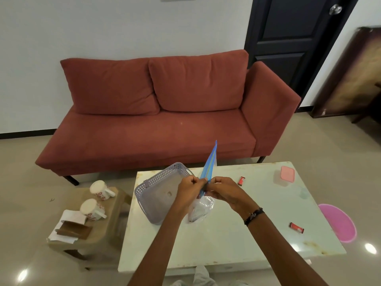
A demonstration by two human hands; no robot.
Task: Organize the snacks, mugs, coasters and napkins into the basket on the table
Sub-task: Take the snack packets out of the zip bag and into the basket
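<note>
**Plastic, cloth and gloss**

The basket (156, 190) was perforated matt lilac plastic. The zip bag (201, 207) was clear, crinkled glossy film. The bench (237, 234) had a smooth, shiny white top. The sofa (156, 112) wore matt woven cloth. The mugs (92, 209) looked glazed; the floor (24, 203) was polished tile.

The basket (158, 195) is sitting at the worktop's (237, 234) far left corner. A zip bag (203, 205) is being held just right of it by both hands. Two snack packets are lying toward the right edge, one (241, 180) farther, one (296, 227) nearer. A lidded container (285, 175) is resting at the far right corner. Left of the worktop, a stool (97, 228) is carrying two mugs (101, 189) (91, 209), napkins (70, 217) and a coaster holder (73, 229).
</note>
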